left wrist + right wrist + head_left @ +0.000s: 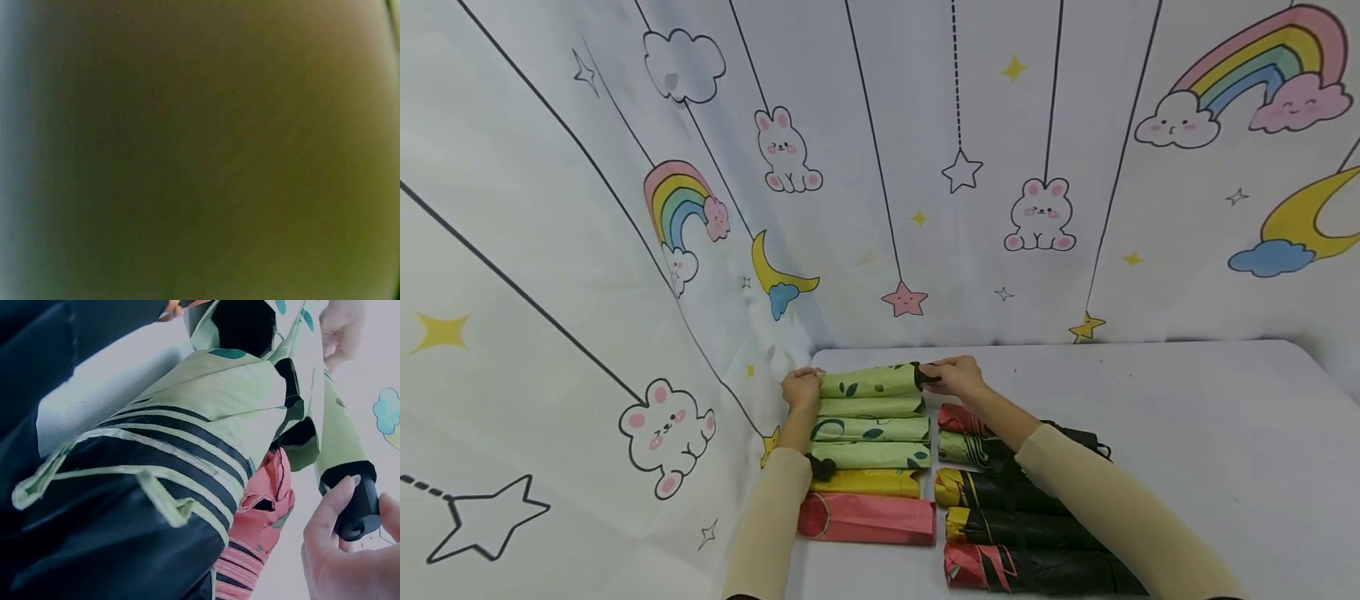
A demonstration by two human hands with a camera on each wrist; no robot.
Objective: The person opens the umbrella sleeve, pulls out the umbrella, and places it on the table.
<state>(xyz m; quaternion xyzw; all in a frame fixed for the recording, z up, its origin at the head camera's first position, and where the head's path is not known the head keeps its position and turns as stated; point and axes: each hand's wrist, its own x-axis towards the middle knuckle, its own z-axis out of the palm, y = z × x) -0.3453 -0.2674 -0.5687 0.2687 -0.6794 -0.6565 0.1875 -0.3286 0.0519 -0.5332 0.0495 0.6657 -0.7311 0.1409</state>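
Observation:
At the far end of the left row, a light-green, leaf-printed rolled umbrella [870, 382] lies crosswise between both hands. My left hand [802, 387] holds its left end. The thumb and fingers of my right hand [957, 377] pinch the short black handle [359, 512] at its right end; the right wrist view shows this close up. Nearer me lie several light-green fabric covers [872, 429], a yellow cover [880, 482] and a red cover [880, 518]. Dark openings show at the green covers' ends in the right wrist view. The left wrist view is a dark blur.
To the right, under my right forearm, lies a second row of rolled black umbrellas [1037, 569] with red, green or yellow ends. The white table [1217, 467] extends right. Printed white curtains [865, 167] rise behind and at the left, close to my left hand.

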